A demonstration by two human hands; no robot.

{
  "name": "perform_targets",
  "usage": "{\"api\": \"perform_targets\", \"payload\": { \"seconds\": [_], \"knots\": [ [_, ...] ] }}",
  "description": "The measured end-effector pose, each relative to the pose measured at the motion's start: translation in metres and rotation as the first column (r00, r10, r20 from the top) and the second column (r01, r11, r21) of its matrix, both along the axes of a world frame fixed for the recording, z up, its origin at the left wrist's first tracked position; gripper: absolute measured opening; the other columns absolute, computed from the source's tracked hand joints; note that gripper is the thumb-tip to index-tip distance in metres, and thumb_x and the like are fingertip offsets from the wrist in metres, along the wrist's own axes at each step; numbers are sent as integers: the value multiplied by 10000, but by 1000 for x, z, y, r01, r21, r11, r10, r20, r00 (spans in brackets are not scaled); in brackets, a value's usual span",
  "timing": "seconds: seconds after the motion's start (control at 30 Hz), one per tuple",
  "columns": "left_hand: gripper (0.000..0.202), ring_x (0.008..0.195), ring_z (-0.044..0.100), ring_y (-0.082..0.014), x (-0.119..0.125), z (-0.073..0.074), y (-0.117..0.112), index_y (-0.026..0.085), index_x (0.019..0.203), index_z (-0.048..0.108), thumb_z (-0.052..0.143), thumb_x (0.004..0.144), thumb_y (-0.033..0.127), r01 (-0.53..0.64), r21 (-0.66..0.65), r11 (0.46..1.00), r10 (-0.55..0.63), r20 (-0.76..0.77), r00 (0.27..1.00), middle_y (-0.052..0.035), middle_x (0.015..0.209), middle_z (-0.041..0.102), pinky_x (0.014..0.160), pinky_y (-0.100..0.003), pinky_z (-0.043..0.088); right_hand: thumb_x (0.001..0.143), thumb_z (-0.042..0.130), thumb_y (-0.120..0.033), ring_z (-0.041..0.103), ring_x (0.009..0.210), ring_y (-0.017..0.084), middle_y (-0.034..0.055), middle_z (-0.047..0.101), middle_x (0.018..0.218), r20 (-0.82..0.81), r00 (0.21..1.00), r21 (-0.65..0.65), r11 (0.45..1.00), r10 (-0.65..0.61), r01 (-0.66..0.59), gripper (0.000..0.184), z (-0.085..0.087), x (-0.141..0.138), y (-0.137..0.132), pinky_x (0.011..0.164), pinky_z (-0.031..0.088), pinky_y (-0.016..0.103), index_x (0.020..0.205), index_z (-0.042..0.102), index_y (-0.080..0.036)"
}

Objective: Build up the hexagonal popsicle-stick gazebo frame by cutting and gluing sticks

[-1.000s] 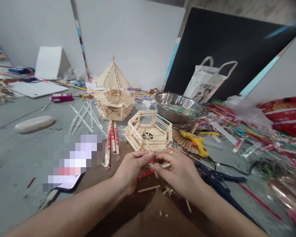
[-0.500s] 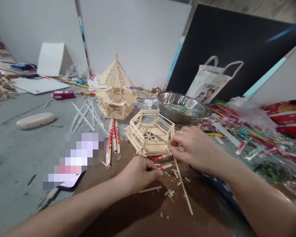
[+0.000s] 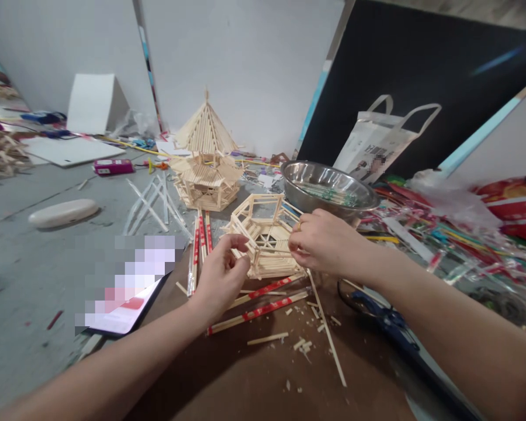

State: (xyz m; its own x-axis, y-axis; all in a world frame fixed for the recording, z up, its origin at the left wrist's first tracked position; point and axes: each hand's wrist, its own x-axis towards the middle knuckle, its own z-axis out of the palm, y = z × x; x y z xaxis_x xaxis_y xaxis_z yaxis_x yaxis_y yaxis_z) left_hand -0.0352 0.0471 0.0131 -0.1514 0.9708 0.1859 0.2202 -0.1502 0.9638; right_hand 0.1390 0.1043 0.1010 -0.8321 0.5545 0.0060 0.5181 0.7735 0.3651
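When we read the clock dial from its centre, with twelve o'clock pointing away from us, the six-sided stick frame (image 3: pixel 275 270) lies between our hands. Our left hand (image 3: pixel 222 275), at eight o'clock, is released, thumb and fingers curled but parted. Our right hand (image 3: pixel 319 240), at three o'clock, has its fingertips drawn together at the rim; we cannot tell whether they grip anything. It covers part of that side.

Around the frame we find, largest first: a brown board (image 3: pixel 254 380) at six; a steel basin (image 3: pixel 309 202) at two; a roofed stick tower (image 3: pixel 206 137) at eleven; a phone (image 3: pixel 151 292) at eight; red-wrapped sticks (image 3: pixel 263 311) at six; and short offcuts (image 3: pixel 304 345) at five.

We see outward-sloping rails on posts, a close-laid floor and, smallest, a spoked centre opening.
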Motion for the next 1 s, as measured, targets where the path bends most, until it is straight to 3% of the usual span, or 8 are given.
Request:
{"api": "perform_targets", "payload": {
  "seconds": [0.33,1.0],
  "knots": [
    [211,456,429,-32,1,-5,1,205,928,454,462,718,186,100,-12,995,-100,-23,995,15,871,538,429,-185,337,684,506,-219,470,637,133,17,601,609,-14,999,12,999,35,-34,137,-6,-3,3,575,215,283,597,605,-184],
    [146,413,399,-13,1,-7,5,209,863,471,503,726,246,94,51,994,-90,-76,993,31,834,539,407,-170,334,690,473,-207,472,663,149,31,621,642,18,999,59,998,34,-35,158,-5,-7,0,577,193,288,617,611,-182]
  ]
}}
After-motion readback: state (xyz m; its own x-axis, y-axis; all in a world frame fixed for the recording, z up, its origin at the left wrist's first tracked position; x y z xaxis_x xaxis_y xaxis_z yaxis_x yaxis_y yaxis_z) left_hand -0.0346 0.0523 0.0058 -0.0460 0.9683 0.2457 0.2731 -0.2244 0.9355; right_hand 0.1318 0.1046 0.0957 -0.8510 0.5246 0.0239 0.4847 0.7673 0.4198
